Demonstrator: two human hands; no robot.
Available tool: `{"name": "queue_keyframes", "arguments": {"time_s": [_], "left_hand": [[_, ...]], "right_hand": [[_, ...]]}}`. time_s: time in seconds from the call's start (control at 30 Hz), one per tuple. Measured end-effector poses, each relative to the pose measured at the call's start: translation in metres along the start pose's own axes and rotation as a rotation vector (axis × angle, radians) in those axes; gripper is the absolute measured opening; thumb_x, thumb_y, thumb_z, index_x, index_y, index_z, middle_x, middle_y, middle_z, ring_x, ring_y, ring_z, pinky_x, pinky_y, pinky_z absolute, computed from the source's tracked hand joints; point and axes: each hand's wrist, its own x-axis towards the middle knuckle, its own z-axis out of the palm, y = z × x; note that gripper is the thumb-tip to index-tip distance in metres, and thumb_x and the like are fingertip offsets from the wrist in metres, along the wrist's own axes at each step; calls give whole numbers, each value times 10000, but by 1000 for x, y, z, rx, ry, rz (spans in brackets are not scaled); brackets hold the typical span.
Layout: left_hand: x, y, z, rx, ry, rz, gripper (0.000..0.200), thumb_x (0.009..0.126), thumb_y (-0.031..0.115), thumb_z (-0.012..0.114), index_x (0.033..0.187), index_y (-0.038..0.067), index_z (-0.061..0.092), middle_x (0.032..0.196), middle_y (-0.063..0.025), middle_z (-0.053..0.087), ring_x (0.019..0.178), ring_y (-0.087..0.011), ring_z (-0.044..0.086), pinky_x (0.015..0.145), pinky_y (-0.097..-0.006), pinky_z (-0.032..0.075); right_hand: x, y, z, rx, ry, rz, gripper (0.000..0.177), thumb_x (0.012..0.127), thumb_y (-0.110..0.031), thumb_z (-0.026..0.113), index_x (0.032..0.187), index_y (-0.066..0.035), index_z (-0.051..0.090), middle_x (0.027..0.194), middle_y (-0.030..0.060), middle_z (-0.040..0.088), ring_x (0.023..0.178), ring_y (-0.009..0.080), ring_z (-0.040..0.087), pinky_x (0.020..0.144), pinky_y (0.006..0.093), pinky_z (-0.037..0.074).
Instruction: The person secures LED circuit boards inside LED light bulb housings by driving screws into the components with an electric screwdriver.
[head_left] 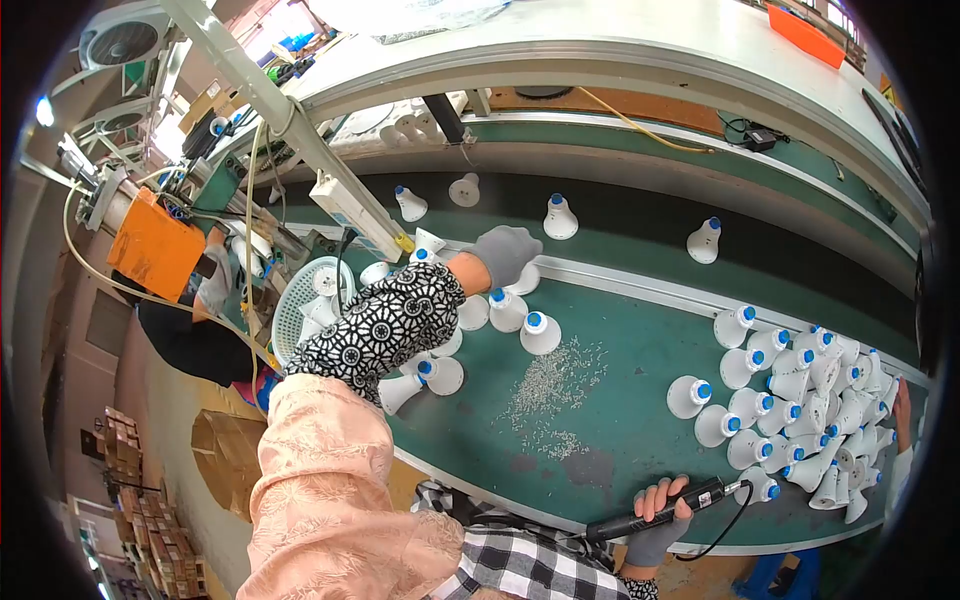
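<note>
My left hand (pixel 508 254), in a grey glove, reaches over the far edge of the green table, its fingers closed around or over a white cone-shaped part (pixel 525 279) that is mostly hidden. White parts with blue tips (pixel 540 333) stand just below it. My right hand (pixel 660 515), in a grey fingerless glove, is wrapped round a black electric screwdriver (pixel 655 511) near the table's front edge. The screwdriver's tip meets a blue-tipped white part (pixel 758 486). Many small screws (pixel 550 390) lie scattered on the table between my hands.
Many white parts (pixel 820 400) crowd the table's right side, with another person's hand (pixel 902 412) beyond. A pale basket (pixel 300 300) holds parts at left. Several parts stand on the dark belt (pixel 640 215). A metal post (pixel 300 130) rises at left; a co-worker's gloved hand (pixel 215 280) is beyond.
</note>
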Motion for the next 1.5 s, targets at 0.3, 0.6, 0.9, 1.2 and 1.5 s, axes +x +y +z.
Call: {"name": "queue_keyframes", "arguments": {"time_s": [0.3,0.6,0.9,1.2,1.5], "left_hand": [[21,14,-78,130,-58,12,706,645,370,802,1256,126,546,1237,-175,500,1118,-366,530,952,-449,457],[255,182,-58,-316,200,206,600,666,413,707,1199,155,611,1181,-152,591,1093,-308,611,914,-426,503],[135,82,-56,-582,258,409,355,664,217,691,992,82,685,940,-153,687,900,-315,664,826,-376,514],[-28,-65,-33,-526,546,-131,316,738,185,734,1033,91,673,882,-105,644,782,-227,608,746,-325,485],[-250,-56,-92,-1127,630,-407,383,838,163,706,1145,-43,607,998,-44,651,877,-100,619,792,-243,501]], "right_hand": [[2,-1,-13,11,-55,37,267,803,-232,626,947,-72,469,674,50,454,515,170,471,516,341,413],[-1,-9,12,9,-38,61,257,822,-223,645,968,-68,501,734,52,482,579,164,482,571,315,408],[4,1,-5,15,-49,-4,247,837,-194,619,940,-60,440,672,66,455,492,173,483,498,336,428],[5,-2,-25,-34,-122,47,235,857,-217,614,960,-68,464,704,52,462,523,158,471,528,312,416],[1,-8,15,-102,-95,79,209,846,-246,610,947,-78,536,739,48,486,591,162,470,564,295,372]]}}
